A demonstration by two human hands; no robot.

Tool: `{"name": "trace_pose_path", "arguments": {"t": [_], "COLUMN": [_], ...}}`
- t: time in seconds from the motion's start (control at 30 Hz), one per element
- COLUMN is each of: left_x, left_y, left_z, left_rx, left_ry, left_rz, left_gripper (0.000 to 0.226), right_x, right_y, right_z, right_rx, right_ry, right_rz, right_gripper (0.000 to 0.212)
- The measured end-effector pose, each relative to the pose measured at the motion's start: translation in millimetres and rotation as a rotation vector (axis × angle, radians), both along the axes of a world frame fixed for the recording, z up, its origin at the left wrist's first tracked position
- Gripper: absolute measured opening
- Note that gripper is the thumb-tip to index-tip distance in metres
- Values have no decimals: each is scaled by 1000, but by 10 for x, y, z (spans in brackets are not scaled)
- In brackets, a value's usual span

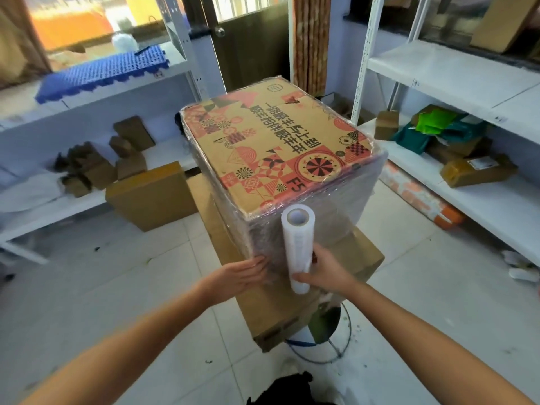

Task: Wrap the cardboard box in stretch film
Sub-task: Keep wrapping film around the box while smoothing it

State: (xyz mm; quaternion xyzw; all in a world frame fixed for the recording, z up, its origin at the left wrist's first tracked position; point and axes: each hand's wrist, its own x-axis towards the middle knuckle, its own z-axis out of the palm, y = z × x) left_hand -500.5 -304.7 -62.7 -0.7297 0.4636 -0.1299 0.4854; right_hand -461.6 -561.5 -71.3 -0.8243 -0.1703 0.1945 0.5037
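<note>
A tall cardboard box (274, 147) with red and black printed patterns on top stands in the middle of the head view. Clear stretch film clings to its sides and top edges. It rests on a flatter plain cardboard box (277, 305). My right hand (324, 271) grips the lower part of an upright white roll of stretch film (298, 244), held against the box's near corner. My left hand (245, 274) lies flat with fingers together on the film at the bottom of the box's near left face.
White metal shelving stands on the left (87, 92) and right (467, 200), holding small cardboard boxes and parcels. A brown carton (152, 194) sits on the tiled floor at left. A blue plastic mat (99, 68) lies on the left shelf. A door (251, 39) is behind.
</note>
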Motion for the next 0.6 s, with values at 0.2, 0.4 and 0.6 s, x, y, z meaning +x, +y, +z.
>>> {"name": "trace_pose_path", "arguments": {"t": [0.2, 0.4, 0.6], "left_x": [-29, -229, -36], "left_y": [98, -110, -217], "left_z": [-80, -130, -496], "left_rx": [-106, -160, 68], "left_ry": [57, 120, 280], "left_rz": [-21, 137, 114], "left_gripper": [64, 63, 57], "right_x": [155, 199, 168], "right_y": [14, 29, -131], "right_z": [50, -112, -85], "right_rx": [-340, -112, -65], "right_ry": [-210, -47, 35], "right_rz": [-119, -101, -39], "right_gripper": [70, 79, 65]}}
